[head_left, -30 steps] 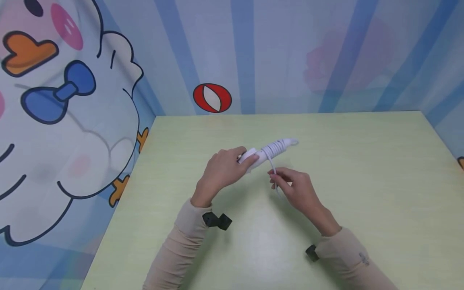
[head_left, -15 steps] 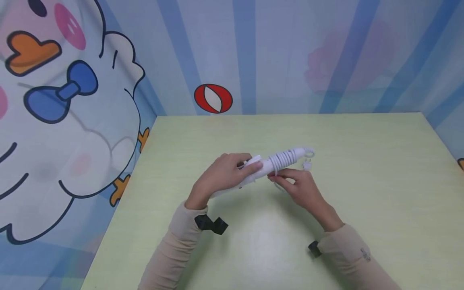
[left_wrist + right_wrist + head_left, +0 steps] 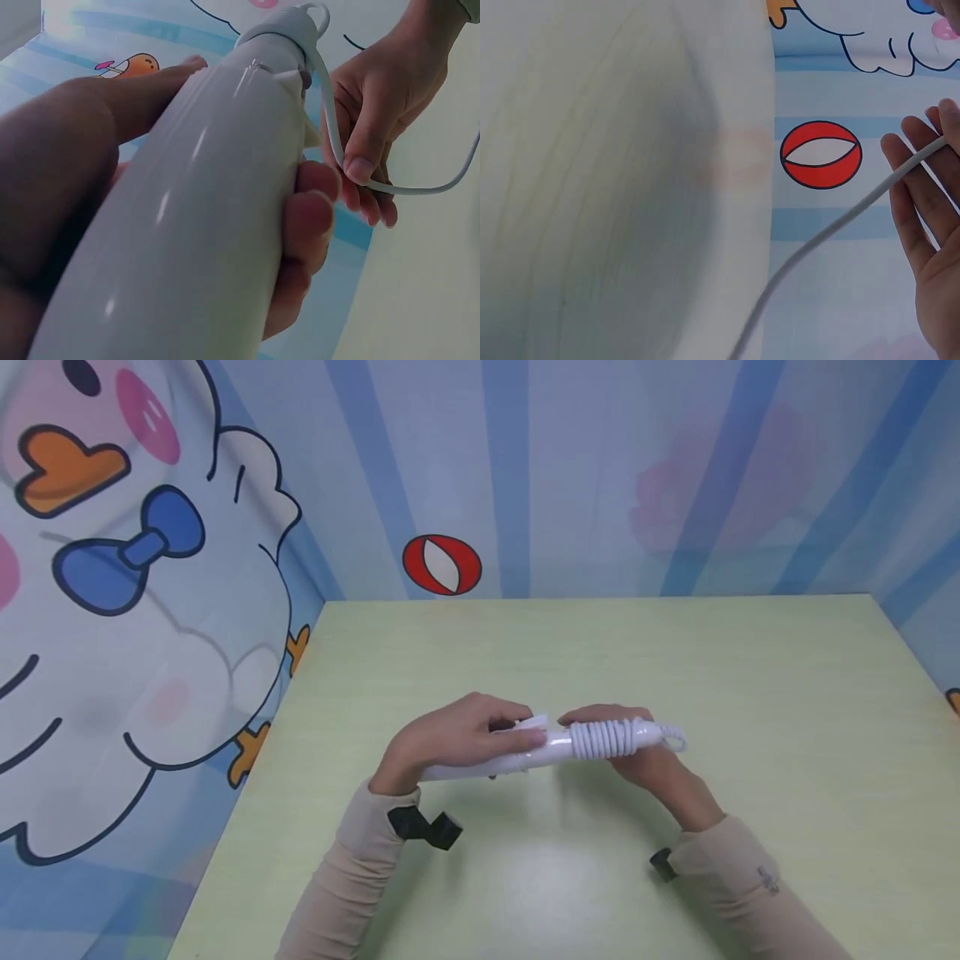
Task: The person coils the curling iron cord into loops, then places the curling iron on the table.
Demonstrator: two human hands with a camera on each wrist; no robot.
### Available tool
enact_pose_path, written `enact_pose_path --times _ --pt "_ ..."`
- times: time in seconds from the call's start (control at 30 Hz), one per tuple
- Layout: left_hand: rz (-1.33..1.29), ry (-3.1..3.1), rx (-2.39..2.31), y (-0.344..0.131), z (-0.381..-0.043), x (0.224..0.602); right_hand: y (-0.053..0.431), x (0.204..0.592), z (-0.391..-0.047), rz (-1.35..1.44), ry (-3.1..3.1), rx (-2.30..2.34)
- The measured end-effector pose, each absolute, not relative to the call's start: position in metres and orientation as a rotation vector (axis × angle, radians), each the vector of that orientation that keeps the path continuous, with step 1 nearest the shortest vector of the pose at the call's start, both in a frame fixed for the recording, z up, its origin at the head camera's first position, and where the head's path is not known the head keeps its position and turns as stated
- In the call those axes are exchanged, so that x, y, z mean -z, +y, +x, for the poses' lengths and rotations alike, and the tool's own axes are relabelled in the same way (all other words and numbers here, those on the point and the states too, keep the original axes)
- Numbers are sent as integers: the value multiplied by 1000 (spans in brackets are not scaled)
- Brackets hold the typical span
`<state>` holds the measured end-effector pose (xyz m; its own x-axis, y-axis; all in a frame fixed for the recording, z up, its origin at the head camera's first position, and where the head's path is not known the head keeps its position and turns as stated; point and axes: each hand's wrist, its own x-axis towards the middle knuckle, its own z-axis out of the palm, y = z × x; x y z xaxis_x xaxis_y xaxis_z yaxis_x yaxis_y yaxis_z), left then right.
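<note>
My left hand [image 3: 461, 732] grips a white, wand-shaped corded appliance [image 3: 557, 748], held nearly level above the table. In the left wrist view its glossy body [image 3: 202, 210] fills the middle, with fingers [image 3: 307, 217] curled round the far side. Close turns of white cord [image 3: 603, 739] wrap its right end, where a small cord loop [image 3: 675, 737] sticks out. Behind these coils is my right hand [image 3: 648, 768], partly hidden by them. The left wrist view shows its thumb pinching the loose cord [image 3: 427, 190] against the fingers. The plug is out of sight.
Below both hands lies a pale yellow-green table [image 3: 787, 710]. A printed blue striped wall [image 3: 570, 485] stands at its back edge, and a duck-patterned panel [image 3: 187, 635] borders it on the left. Small black devices [image 3: 425, 828] are strapped to the wrists.
The appliance has come nearer and turned from slanting to nearly level. My right hand has carried the cord from in front of the appliance to behind it, and more turns now show.
</note>
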<state>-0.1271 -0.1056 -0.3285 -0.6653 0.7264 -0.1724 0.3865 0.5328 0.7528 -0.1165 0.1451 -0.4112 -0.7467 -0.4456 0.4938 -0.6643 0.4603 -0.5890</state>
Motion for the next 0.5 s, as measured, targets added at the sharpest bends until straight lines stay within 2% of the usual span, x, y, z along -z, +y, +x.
enact_pose_path --times 0.17,0.5 --pt "1050 2282 -874 -106 -124 324 147 402 -119 1149 -2288 -1211" --pt "1090 2263 -802 -106 -122 326 153 397 -132 1149 -2395 -1034"
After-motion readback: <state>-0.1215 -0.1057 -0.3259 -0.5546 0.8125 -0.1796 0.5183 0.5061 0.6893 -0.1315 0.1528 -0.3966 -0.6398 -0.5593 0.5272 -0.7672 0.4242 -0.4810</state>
